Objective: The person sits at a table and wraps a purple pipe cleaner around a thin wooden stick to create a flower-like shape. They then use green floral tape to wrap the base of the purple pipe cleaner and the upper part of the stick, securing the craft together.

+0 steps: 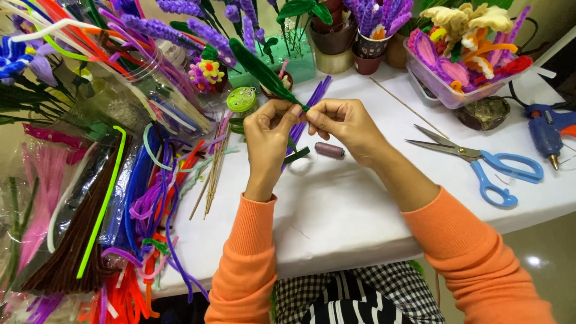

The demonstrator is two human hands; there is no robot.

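Observation:
My left hand (268,135) and my right hand (345,123) meet over the white table (360,204). Together they pinch the base of a green pipe-cleaner leaf (258,69) that slants up and to the left. Both thumbs and forefingers press on the leaf's lower end, where a thin stem shows. Under my hands lies a bundle of purple pipe cleaners (312,102). A small mauve thread spool (329,150) rests just below my right hand. Another green piece (297,155) lies beside my left wrist.
Blue-handled scissors (480,161) and a blue glue gun (547,133) lie at the right. A clear tub of pipe-cleaner flowers (462,45) stands at the back right, small pots (333,36) behind. Heaps of coloured pipe cleaners (108,198) and thin wooden skewers (213,168) fill the left.

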